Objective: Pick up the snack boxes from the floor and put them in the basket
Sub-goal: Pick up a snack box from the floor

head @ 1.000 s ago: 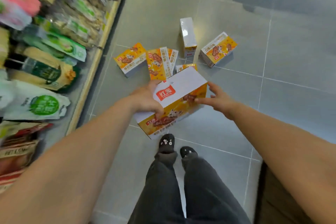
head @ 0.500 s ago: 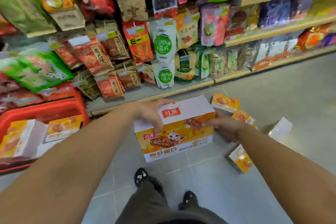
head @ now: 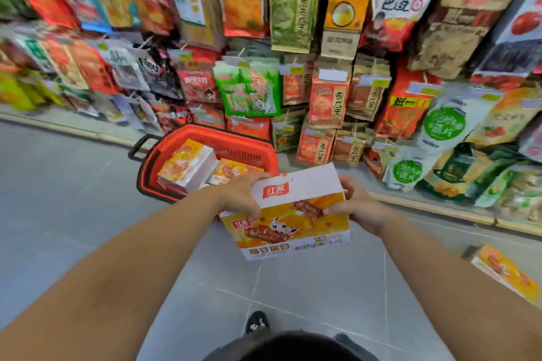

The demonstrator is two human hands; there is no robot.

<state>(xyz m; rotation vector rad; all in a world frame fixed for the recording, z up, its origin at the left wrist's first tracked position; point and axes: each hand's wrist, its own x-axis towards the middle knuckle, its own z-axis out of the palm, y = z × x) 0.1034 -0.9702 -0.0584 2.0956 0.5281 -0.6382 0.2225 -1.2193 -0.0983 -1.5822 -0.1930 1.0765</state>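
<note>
Since the earlier frame the view has swung left — the basket (head: 265, 152), then at the far left edge, now sits mid-frame just behind the hands, and the carried box has come with it. Two boxes (head: 187, 165) lie inside the basket already, leaning against each other. Left hand (head: 237, 199) grips the held box (head: 293, 214) at its left end, fingers wrapped over the top edge; right hand (head: 362, 208) clamps the right end. The box hangs in the air, just short of the basket's near rim. Step in hand: carry to basket. Next move — push forward over the rim, lower into the free space right of the boxes, let go. One more box (head: 504, 271) lies on the floor (head: 73, 199) at far right, so the pickup isn't finished.
</note>
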